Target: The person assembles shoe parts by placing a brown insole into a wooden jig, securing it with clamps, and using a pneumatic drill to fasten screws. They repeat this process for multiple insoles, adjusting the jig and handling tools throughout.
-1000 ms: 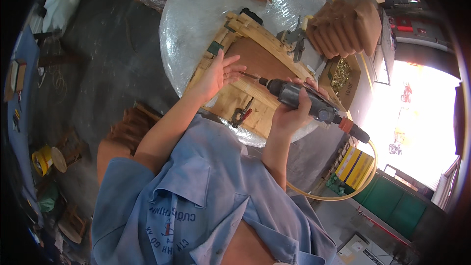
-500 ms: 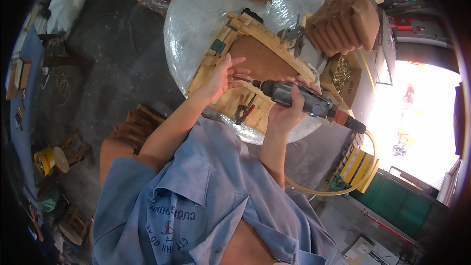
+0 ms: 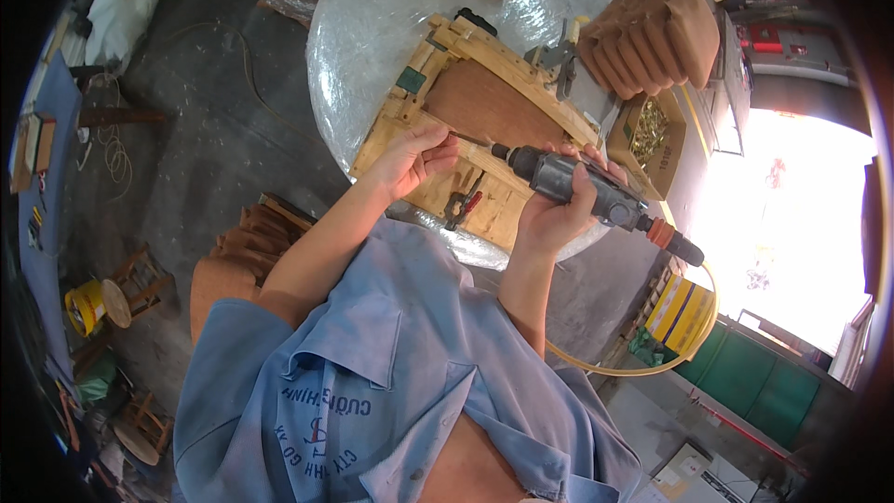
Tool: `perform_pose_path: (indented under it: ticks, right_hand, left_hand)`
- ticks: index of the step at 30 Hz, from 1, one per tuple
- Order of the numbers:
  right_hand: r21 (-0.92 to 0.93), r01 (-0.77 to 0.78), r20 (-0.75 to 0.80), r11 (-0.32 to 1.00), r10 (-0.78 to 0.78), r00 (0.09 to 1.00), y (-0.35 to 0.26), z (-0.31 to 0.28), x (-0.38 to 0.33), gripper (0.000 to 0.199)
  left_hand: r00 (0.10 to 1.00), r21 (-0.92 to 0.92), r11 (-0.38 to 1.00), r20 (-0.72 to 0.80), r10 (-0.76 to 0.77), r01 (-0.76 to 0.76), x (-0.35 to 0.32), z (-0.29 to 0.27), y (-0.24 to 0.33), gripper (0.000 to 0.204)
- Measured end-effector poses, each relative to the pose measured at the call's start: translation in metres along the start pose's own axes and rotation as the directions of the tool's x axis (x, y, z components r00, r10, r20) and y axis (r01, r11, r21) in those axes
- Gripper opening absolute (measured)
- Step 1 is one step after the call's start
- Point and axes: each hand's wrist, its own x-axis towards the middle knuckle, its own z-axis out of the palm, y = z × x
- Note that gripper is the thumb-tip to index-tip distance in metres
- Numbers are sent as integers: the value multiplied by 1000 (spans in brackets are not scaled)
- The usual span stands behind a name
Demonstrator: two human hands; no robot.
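In the head view, the right hand (image 3: 557, 214) is clamped around a grey air-powered screwdriver with a yellow hose (image 3: 585, 188), its tip against a pale wooden frame with a brown panel (image 3: 470, 135) lying on a round plastic-wrapped table (image 3: 372, 28). The left hand (image 3: 414, 154) rests on the frame just beside the tip, fingers pinched together; what they pinch is too small to tell.

The table's (image 3: 372, 28) left part lies bare, open to a hand. The frame (image 3: 484, 121) fills the middle; a clamp (image 3: 557, 63) and stacked boards (image 3: 652, 33) crowd its right side, a screw box (image 3: 652, 135) beside them. A small clamp (image 3: 463, 208) sits at the near edge.
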Motion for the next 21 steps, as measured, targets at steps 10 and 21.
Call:
perform_pose_path:
  ticks: [10,21]
  right_hand:
    - [7,-49,-18,999,49,999,5,7,2,50]
    - [-182,-156,53,971,168,984,27,9,2,35]
  left_hand:
    - [998,163,985,-20,63,-59,-1,-7,3,16]
    - [970,114,964,-8,243,-241,-44,-39,-9,23]
